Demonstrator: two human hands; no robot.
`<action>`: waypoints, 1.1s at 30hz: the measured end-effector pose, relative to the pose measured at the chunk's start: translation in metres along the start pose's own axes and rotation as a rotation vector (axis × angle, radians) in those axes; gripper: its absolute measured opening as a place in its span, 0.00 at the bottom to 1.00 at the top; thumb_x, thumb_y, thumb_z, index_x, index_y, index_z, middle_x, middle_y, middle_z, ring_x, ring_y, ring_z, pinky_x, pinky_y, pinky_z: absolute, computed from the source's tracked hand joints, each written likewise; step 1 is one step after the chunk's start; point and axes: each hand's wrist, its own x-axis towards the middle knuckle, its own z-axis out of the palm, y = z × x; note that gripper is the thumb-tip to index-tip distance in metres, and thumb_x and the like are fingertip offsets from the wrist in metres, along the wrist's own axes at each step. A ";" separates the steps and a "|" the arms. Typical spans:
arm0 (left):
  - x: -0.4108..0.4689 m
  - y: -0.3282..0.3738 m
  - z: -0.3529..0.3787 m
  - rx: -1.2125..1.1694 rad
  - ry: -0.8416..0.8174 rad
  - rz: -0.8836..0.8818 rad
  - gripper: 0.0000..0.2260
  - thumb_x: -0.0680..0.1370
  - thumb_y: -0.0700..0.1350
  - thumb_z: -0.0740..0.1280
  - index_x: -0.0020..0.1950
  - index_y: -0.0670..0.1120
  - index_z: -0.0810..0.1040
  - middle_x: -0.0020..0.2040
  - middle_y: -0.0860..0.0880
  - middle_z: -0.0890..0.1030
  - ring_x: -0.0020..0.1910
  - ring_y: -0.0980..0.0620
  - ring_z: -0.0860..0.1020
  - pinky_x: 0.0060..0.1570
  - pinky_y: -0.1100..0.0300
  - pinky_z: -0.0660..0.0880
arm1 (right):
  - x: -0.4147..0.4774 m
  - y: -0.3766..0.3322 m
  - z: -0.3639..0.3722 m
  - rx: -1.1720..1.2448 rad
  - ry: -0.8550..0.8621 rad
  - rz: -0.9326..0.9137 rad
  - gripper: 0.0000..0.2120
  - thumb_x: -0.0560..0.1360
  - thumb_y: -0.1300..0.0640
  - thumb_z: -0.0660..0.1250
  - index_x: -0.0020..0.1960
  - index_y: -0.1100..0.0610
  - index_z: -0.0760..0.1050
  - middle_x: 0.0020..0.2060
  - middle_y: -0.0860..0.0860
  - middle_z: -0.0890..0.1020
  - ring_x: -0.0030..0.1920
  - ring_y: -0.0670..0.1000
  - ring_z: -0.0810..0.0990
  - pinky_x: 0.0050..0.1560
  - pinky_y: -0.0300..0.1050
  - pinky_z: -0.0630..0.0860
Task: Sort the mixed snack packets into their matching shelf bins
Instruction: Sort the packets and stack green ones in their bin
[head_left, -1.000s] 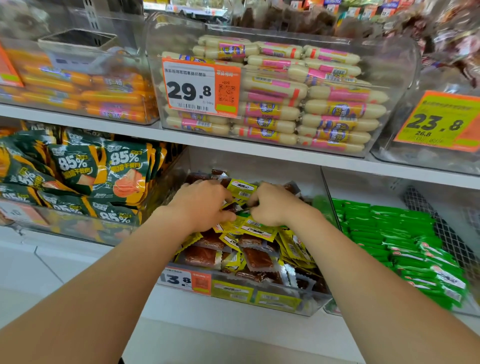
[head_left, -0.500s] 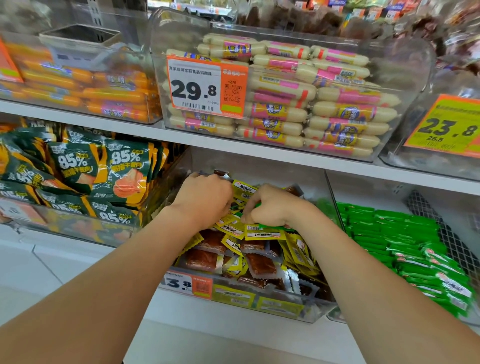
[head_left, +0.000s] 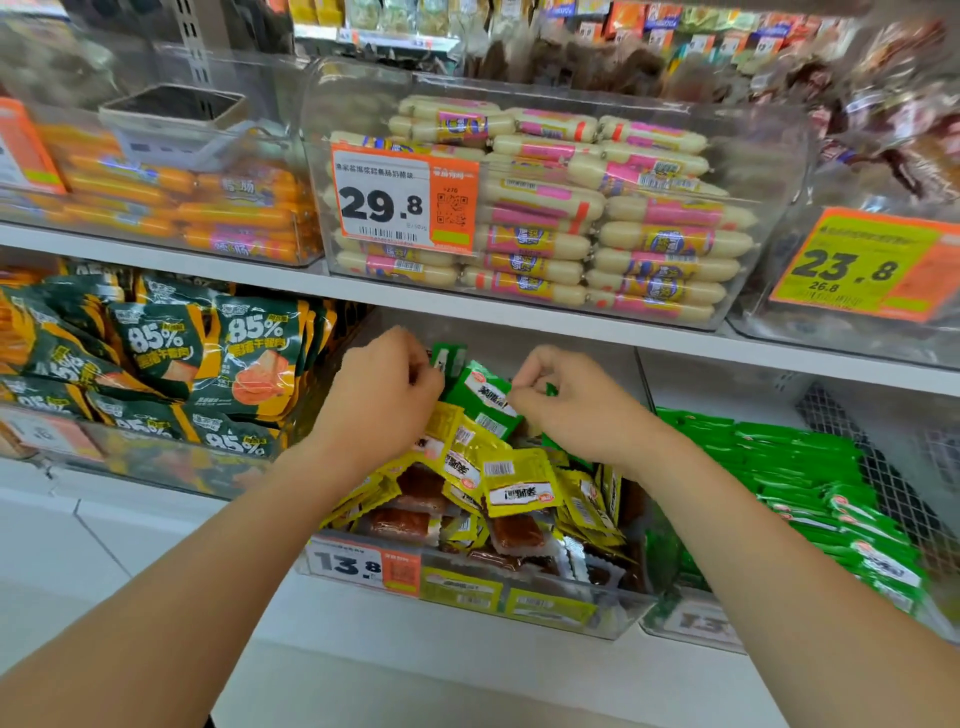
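Note:
A clear bin (head_left: 613, 618) on the lower shelf holds a heap of yellow snack packets (head_left: 514, 480). Both my hands are over its back part. My left hand (head_left: 382, 395) is closed around green packets (head_left: 448, 359) that stick up past its fingers. My right hand (head_left: 574, 402) pinches the edge of another green packet (head_left: 480, 397), which lies tilted on top of the yellow ones between my hands. The bin to the right (head_left: 696, 621) is filled with matching green packets (head_left: 810, 467).
Left of the yellow bin stands a bin of dark green 85% pouches (head_left: 208, 358). The shelf above (head_left: 467, 306) carries bins of orange sausages (head_left: 208, 208) and pale pink-labelled sausages (head_left: 597, 218), close over my hands. A wire mesh divider (head_left: 883, 467) lies at far right.
Both hands rose from down among the yellow packets and now hold green packets lifted out of the heap. The view has shifted slightly.

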 end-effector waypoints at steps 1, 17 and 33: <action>-0.004 0.005 -0.003 -0.049 0.016 -0.035 0.05 0.81 0.46 0.64 0.49 0.46 0.75 0.38 0.49 0.80 0.37 0.49 0.78 0.37 0.51 0.74 | -0.008 -0.002 -0.003 -0.007 0.040 -0.036 0.04 0.80 0.57 0.69 0.47 0.54 0.77 0.37 0.43 0.78 0.36 0.38 0.76 0.41 0.37 0.69; -0.051 0.040 0.005 -0.230 -0.078 -0.082 0.20 0.77 0.39 0.69 0.66 0.53 0.72 0.37 0.48 0.83 0.39 0.48 0.86 0.43 0.44 0.83 | -0.067 0.001 -0.015 0.051 0.473 0.083 0.12 0.77 0.60 0.71 0.53 0.44 0.82 0.46 0.41 0.83 0.45 0.40 0.83 0.34 0.28 0.72; -0.039 0.032 0.010 -0.332 -0.057 -0.247 0.12 0.80 0.43 0.71 0.62 0.54 0.76 0.51 0.52 0.83 0.41 0.49 0.86 0.38 0.46 0.85 | -0.076 -0.010 -0.015 -0.158 -0.007 -0.060 0.21 0.77 0.70 0.66 0.56 0.47 0.87 0.37 0.32 0.83 0.29 0.37 0.78 0.33 0.28 0.71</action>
